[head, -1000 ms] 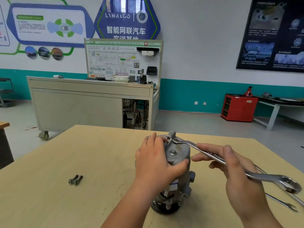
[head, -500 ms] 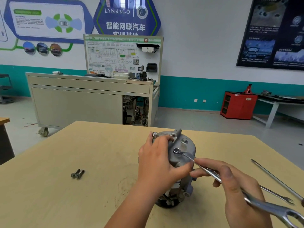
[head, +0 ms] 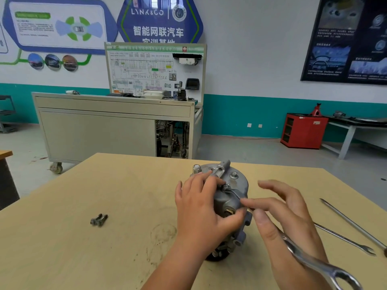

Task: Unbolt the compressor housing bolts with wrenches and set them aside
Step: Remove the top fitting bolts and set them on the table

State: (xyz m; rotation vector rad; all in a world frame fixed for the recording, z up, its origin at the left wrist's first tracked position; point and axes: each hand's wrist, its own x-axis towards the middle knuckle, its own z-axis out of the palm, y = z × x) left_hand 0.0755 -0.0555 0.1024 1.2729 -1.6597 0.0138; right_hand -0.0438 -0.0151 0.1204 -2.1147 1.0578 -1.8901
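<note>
A grey metal compressor [head: 232, 197] stands on end on the wooden table [head: 83, 248]. My left hand [head: 201, 208] grips its left side, thumb across the front. A combination wrench [head: 310, 256] has its ring end on a bolt [head: 225, 186] on the housing's top face. My right hand [head: 282, 214] pinches the wrench shaft between thumb and forefinger, the other fingers spread out. Another bolt [head: 233, 175] and a taller fitting [head: 196, 168] stick up from the top face. Two removed bolts [head: 98, 219] lie together on the table to the left.
Two more long wrenches [head: 351, 233] lie on the table at the right. Beyond the table stand a grey trainer cabinet on wheels [head: 113, 130], a red tool chest [head: 303, 130] and a white bench [head: 356, 126].
The wrench's ring end dropped from the far top of the housing onto the nearer bolt. My right hand slid up the shaft and its fingers spread. The camera moved closer.
</note>
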